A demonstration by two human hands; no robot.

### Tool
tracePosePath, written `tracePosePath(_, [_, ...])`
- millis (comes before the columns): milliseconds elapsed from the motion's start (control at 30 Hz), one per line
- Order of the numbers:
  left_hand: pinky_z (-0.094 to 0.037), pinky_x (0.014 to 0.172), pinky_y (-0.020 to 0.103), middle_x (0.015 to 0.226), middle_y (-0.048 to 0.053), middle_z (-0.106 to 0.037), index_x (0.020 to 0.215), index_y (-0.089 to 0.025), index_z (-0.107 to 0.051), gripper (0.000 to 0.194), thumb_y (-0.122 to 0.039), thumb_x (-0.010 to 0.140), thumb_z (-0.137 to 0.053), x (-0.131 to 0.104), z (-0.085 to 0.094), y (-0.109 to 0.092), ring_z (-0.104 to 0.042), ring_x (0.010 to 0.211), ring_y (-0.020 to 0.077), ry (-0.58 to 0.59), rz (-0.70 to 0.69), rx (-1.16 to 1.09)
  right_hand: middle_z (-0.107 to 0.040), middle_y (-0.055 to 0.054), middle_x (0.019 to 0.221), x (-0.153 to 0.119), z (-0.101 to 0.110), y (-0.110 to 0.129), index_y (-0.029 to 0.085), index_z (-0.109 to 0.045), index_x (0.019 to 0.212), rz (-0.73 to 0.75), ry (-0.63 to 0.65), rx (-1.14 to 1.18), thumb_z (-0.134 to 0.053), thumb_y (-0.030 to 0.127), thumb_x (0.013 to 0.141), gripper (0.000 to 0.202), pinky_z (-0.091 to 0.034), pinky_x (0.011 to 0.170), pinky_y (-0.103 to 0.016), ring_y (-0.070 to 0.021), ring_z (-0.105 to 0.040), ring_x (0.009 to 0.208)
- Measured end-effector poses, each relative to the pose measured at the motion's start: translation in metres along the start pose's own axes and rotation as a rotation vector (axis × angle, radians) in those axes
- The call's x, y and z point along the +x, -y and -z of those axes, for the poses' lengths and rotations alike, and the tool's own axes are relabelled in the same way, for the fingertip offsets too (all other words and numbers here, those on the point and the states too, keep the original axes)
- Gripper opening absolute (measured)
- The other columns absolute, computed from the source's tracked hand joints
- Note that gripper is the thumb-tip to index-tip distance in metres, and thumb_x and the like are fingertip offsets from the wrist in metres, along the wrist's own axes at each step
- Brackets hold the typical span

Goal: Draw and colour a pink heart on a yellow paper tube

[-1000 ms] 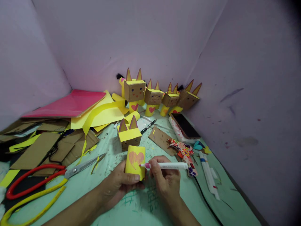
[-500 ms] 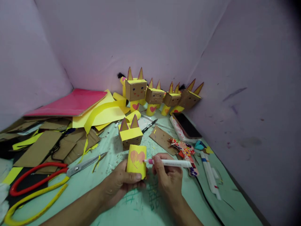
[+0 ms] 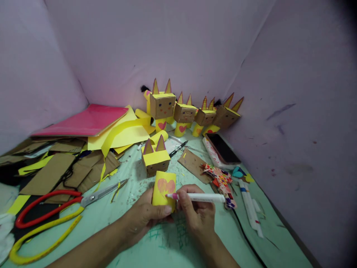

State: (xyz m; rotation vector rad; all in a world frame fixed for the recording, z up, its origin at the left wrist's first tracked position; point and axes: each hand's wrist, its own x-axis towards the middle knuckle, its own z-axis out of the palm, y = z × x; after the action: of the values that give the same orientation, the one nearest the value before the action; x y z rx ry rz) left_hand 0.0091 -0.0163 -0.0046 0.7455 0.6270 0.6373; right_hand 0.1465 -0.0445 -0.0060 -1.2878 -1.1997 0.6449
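Note:
My left hand (image 3: 152, 212) grips a yellow paper tube (image 3: 157, 197) low on its side, thumb across the front. A pink heart (image 3: 166, 185) is coloured on the face of the tube. In my right hand (image 3: 198, 208) is a white marker (image 3: 208, 197) with a pink tip, pinched between thumb and fingers. Its tip meets the tube at the lower point of the heart. Just behind the tube stands a small cardboard box head (image 3: 156, 159) with a yellow top and two pointed ears.
Large scissors (image 3: 89, 199) with red and yellow handles lie at left beside cardboard scraps (image 3: 50, 175). Several box-headed figures (image 3: 163, 106) line the back wall. A phone (image 3: 223, 148), a glue gun (image 3: 220, 176) with a black cord and white markers (image 3: 251, 206) lie at right.
The marker tip has moved from the heart's right edge down and left to its lower point. The heart looks more filled in near the bottom. My left hand keeps its grip.

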Motion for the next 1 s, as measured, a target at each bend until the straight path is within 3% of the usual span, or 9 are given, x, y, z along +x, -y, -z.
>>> tracePosePath(300, [-0.040, 0.063, 0.027, 0.096, 0.010, -0.061, 0.114, -0.015, -0.055, 0.066, -0.038, 0.056, -0.078, 0.000, -0.002, 0.001, -0.054, 0.086, 0.0233, 0.006, -0.038, 0.089, -0.052, 0.002, 0.051, 0.000, 0.001, 0.002, 0.017, -0.059, 0.066, 0.014, -0.035, -0.001, -0.052, 0.039, 0.083, 0.028, -0.034, 0.044, -0.021, -0.0102, -0.046, 0.045])
tracePosePath(600, [-0.039, 0.055, 0.023, 0.084, 0.005, -0.057, 0.107, -0.016, -0.054, 0.059, -0.039, 0.057, -0.077, 0.002, -0.001, 0.005, -0.051, 0.071, 0.0165, -0.031, -0.091, 0.169, -0.057, -0.001, 0.058, 0.000, 0.003, 0.001, 0.017, -0.060, 0.068, 0.106, -0.015, 0.000, -0.051, 0.035, 0.083, 0.025, -0.038, 0.047, -0.023, -0.0138, -0.054, 0.055])
tracePosePath(1000, [-0.041, 0.053, 0.022, 0.083, 0.004, -0.056, 0.104, -0.016, -0.049, 0.058, -0.039, 0.058, -0.076, 0.007, 0.003, 0.012, -0.051, 0.068, 0.0155, -0.046, -0.134, 0.239, -0.056, 0.000, 0.059, -0.001, 0.005, 0.000, 0.018, -0.063, 0.072, 0.150, 0.019, 0.056, -0.052, 0.033, 0.084, 0.022, -0.040, 0.050, -0.024, -0.0125, -0.052, 0.053])
